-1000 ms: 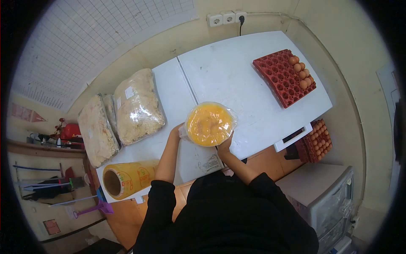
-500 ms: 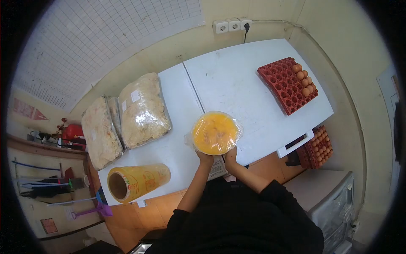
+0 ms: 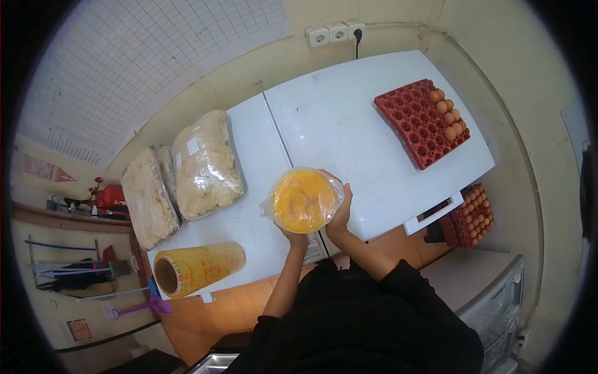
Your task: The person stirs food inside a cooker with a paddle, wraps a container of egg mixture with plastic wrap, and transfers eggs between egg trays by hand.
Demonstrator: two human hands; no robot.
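Note:
A round bowl of yellow-orange contents (image 3: 304,201), covered with clear plastic film, is held above the front edge of the white freezer top (image 3: 336,118). My left hand (image 3: 295,237) supports it from below at the near left side, its fingers mostly hidden under the bowl. Wrapped round the right side is my right hand (image 3: 340,215), with fingers showing along the rim. A loose flap of film sticks out at the bowl's left. To the left lies a large roll of cling film (image 3: 202,268).
Plastic bags of pale crumbs (image 3: 207,165) lie at the left. A red egg tray (image 3: 414,121) with several brown eggs (image 3: 450,118) is at the back right. More eggs in trays (image 3: 473,215) stand below, beside a grey cabinet (image 3: 467,280).
My left hand has moved from the bowl's left side to beneath its near edge. My right hand has shifted up round the right side. The bowl has moved slightly.

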